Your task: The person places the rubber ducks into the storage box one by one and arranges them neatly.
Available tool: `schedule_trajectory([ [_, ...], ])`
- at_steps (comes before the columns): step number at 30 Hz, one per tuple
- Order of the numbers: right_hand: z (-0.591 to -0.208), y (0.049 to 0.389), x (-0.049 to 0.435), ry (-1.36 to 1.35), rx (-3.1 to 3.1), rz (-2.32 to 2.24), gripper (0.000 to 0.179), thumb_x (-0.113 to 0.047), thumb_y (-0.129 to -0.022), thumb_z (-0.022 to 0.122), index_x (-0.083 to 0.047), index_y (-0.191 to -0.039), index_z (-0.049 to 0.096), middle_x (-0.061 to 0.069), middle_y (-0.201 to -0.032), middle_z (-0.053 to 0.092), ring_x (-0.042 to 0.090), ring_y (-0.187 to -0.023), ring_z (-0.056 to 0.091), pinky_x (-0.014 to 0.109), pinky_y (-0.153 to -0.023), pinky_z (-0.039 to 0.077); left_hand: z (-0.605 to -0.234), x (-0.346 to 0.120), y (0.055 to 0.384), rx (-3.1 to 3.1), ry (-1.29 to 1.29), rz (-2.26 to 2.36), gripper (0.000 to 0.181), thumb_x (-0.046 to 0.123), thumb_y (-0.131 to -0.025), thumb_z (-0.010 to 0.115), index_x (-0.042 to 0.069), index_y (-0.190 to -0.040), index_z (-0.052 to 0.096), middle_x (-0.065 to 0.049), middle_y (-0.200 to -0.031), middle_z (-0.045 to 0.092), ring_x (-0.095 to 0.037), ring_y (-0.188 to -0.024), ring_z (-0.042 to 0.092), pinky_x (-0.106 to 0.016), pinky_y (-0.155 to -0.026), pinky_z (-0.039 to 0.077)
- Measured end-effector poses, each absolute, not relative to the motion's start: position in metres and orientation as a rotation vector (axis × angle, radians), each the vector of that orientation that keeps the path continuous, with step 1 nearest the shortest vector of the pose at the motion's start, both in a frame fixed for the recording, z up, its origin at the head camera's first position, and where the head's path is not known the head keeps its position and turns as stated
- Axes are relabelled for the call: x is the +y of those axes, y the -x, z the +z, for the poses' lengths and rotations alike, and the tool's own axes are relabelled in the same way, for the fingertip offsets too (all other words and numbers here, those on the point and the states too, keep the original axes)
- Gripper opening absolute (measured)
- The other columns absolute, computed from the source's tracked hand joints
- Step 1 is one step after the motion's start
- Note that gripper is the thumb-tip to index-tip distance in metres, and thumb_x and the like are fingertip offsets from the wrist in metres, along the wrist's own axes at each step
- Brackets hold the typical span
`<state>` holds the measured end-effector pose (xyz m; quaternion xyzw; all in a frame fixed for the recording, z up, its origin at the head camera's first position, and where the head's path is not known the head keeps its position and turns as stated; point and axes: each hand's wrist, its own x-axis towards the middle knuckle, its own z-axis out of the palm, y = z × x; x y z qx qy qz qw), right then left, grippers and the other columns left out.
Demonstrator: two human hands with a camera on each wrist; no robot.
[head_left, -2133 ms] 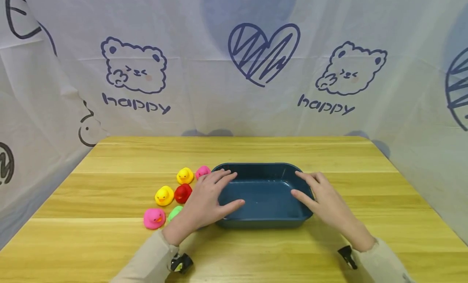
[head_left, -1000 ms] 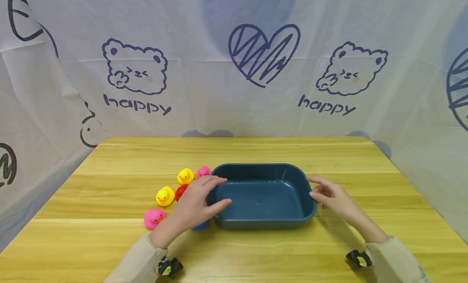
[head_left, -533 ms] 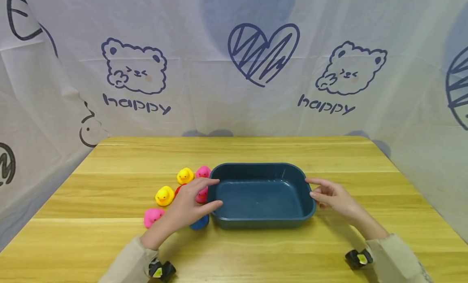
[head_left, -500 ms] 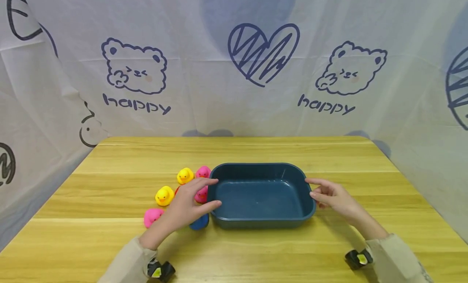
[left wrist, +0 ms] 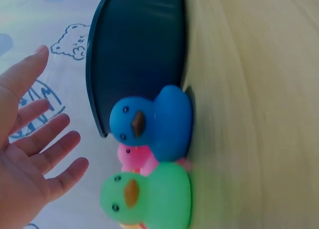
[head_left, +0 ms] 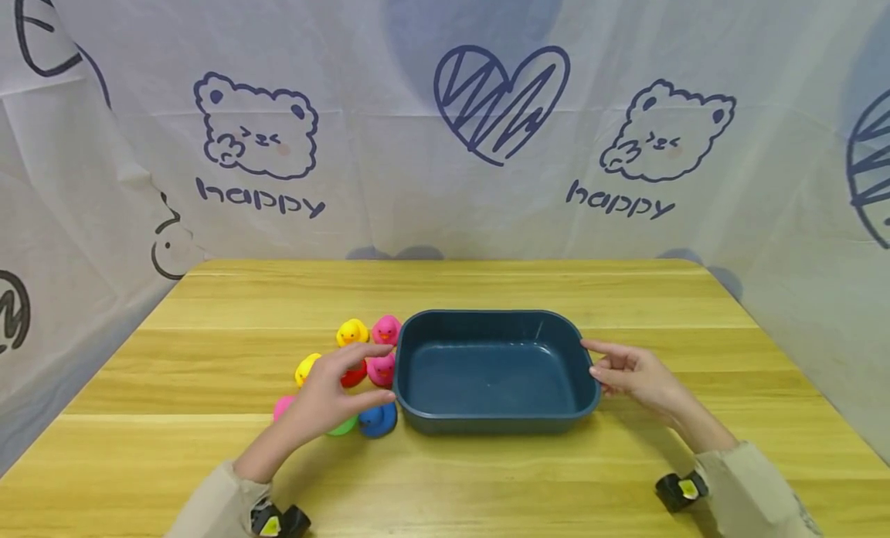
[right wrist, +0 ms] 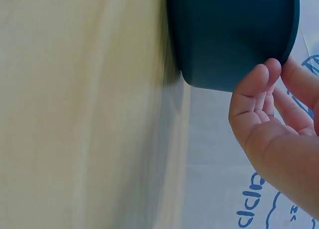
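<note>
A dark blue-green plastic basin (head_left: 497,426) stands on the table. To its left sit several rubber ducks: a blue duck (head_left: 378,420) and an upper pink duck (head_left: 386,330) close to its wall, a red duck (head_left: 354,375), a green duck (head_left: 342,427) and a yellow duck (head_left: 352,332) among them. My left hand (head_left: 323,391) hovers over the ducks, holding nothing, fingers spread in the left wrist view, and partly hides some. My right hand (head_left: 641,381) touches the outside of the basin's right end near the rim with its fingertips, not wrapped round it.
The wooden table (head_left: 501,484) extends around the basin on all sides. A white printed cloth (head_left: 389,190) hangs behind the table and along both sides. Black wrist cameras are strapped by the sleeves.
My left hand has moved left from over the basin to over the ducks, uncovering the blue, red and pink ones. My right hand has drawn back from over the basin to its right rim.
</note>
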<state>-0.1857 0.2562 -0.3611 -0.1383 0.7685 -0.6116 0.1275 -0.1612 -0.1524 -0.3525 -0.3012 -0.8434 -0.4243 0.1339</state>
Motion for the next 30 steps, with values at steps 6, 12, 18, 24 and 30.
schedule_trajectory([
  [6, -0.364, 0.188, 0.259, 0.449, 2.16, -1.809, 0.053, -0.004, -0.087, 0.056, 0.007, -0.133, 0.033, 0.004, -0.085, 0.059, 0.013, -0.068, 0.057, 0.027, -0.063, 0.05, -0.353, -0.171, 0.157, -2.476, 0.818, -1.222, 0.051, 0.017, -0.068, 0.078, 0.003, -0.113, 0.059, -0.007, -0.112, 0.06, -0.025, -0.097, 0.055, -0.042, -0.076, 0.047],
  [12, -0.366, 0.19, 0.261, 0.484, 2.066, -1.847, 0.051, -0.004, -0.088, 0.055, 0.0, -0.135, 0.037, 0.005, -0.087, 0.059, 0.013, -0.071, 0.057, 0.028, -0.065, 0.05, -0.355, -0.194, 0.15, -2.468, 0.807, -1.18, 0.051, 0.01, -0.066, 0.079, 0.002, -0.112, 0.059, -0.008, -0.11, 0.06, -0.02, -0.098, 0.055, -0.038, -0.075, 0.048],
  [18, -0.366, 0.191, 0.262, 0.532, 2.035, -1.854, 0.049, -0.003, -0.088, 0.054, -0.003, -0.134, 0.038, 0.004, -0.086, 0.059, 0.012, -0.07, 0.057, 0.027, -0.064, 0.05, -0.358, -0.213, 0.14, -2.464, 0.764, -1.135, 0.054, 0.013, -0.063, 0.08, 0.003, -0.112, 0.06, -0.008, -0.107, 0.061, -0.015, -0.096, 0.055, -0.03, -0.076, 0.048],
  [24, -0.366, 0.192, 0.263, 0.544, 2.027, -1.85, 0.049, -0.003, -0.088, 0.054, -0.003, -0.134, 0.038, 0.004, -0.086, 0.06, 0.012, -0.069, 0.057, 0.027, -0.064, 0.05, -0.362, -0.225, 0.138, -2.462, 0.766, -1.116, 0.054, 0.01, -0.061, 0.081, 0.004, -0.11, 0.06, -0.008, -0.106, 0.061, -0.014, -0.095, 0.056, -0.029, -0.075, 0.048],
  [30, -0.365, 0.192, 0.263, 0.536, 2.06, -1.816, 0.054, -0.003, -0.089, 0.053, 0.008, -0.135, 0.028, 0.006, -0.088, 0.059, 0.013, -0.07, 0.057, 0.028, -0.064, 0.05, -0.363, -0.235, 0.138, -2.501, 0.768, -1.139, 0.048, 0.006, -0.062, 0.08, 0.0, -0.106, 0.061, -0.012, -0.102, 0.061, -0.015, -0.089, 0.055, -0.027, -0.068, 0.048],
])
